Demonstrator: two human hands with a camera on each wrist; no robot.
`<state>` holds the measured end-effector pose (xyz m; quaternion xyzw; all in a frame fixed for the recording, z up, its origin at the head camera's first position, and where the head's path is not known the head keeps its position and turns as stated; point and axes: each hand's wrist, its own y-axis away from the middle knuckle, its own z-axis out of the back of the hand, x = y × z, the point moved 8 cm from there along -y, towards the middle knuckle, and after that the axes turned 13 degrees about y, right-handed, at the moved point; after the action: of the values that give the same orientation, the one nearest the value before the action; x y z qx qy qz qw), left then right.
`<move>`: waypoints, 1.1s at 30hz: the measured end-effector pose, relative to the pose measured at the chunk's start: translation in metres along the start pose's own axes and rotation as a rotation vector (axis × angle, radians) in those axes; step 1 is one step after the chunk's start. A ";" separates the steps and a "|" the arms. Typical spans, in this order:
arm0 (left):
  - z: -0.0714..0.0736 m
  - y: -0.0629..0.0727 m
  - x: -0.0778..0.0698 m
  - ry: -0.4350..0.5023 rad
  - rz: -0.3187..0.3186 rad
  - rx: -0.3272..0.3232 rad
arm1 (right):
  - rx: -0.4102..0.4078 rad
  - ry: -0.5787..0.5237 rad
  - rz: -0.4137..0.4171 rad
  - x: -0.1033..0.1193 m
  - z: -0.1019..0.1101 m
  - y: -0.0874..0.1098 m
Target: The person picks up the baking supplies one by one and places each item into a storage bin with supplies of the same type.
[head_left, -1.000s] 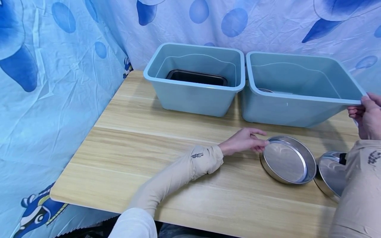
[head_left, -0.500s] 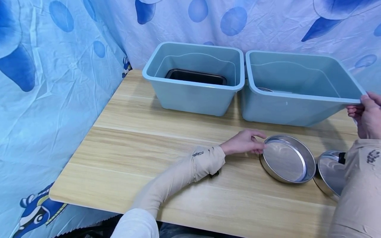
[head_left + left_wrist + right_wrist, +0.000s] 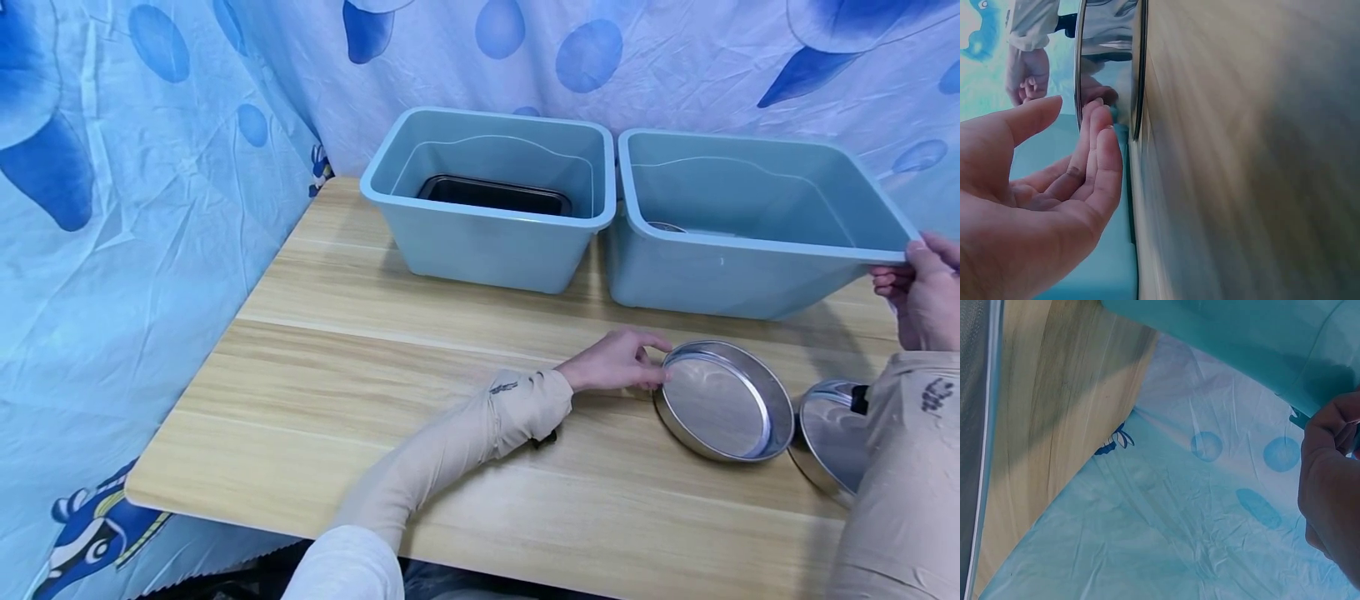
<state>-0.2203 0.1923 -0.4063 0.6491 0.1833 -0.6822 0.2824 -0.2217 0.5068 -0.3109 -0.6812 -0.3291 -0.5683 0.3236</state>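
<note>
My left hand (image 3: 617,360) is at the left side of a round metal cake pan (image 3: 720,404), palm low over the table. In the left wrist view the loosely bent fingers (image 3: 1100,162) reach the pan's shiny side wall (image 3: 1107,37), and the thumb stands apart from them. My right hand (image 3: 933,292) grips the right front corner of the right blue plastic bin (image 3: 750,279), thumb on top of the rim and fingers beneath. The right wrist view shows this hand (image 3: 1335,469) curled at the bin's rim.
A left blue bin (image 3: 487,250) holds a black rectangular pan (image 3: 495,196). Low in the right bin shows a metal rim (image 3: 666,226). Another shiny round metal piece (image 3: 832,437) sits beside the cake pan, partly behind my right sleeve. Patterned curtains (image 3: 480,58) hang behind the wooden table (image 3: 337,400).
My left hand's fingertips have shifted slightly down and back along the cake pan's rim. The right hand keeps its grip on the bin, and the pan has hardly moved.
</note>
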 end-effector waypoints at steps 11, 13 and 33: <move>-0.002 -0.001 -0.002 -0.123 -0.027 0.032 | -0.003 -0.016 0.006 0.000 0.000 0.000; -0.001 -0.002 -0.001 -0.137 -0.036 0.043 | 0.000 -0.020 0.005 -0.001 0.000 -0.001; -0.001 -0.009 0.004 -0.246 -0.120 0.074 | -0.007 -0.007 -0.009 -0.001 0.000 0.000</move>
<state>-0.2247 0.1994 -0.4111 0.5583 0.1604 -0.7787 0.2373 -0.2215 0.5066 -0.3114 -0.6830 -0.3312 -0.5684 0.3175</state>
